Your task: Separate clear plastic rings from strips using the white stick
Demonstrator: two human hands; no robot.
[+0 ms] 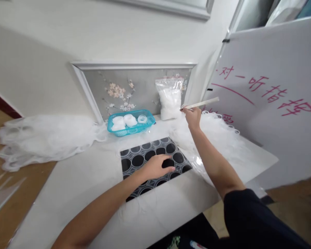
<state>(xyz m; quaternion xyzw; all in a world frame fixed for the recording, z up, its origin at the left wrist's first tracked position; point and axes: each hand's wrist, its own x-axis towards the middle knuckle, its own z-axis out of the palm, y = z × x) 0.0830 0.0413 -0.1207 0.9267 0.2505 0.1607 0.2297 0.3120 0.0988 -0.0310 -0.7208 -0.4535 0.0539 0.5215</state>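
My left hand rests over a black mat patterned with dark ovals, its thumb and fingers apart and nothing between them. Farther right and higher, my right hand is closed around a thin pale stick-like tool, which slants up to the right. Just left of that hand stands a clear zip bag of white material. A blue basket holds white rolls and a clear ring-shaped roll. Beneath my right forearm lies a pile of translucent white material with looped edges.
Another pile of white looped material covers the table's left end. The white table meets a wall with a framed floral panel. A whiteboard with red writing stands at the right.
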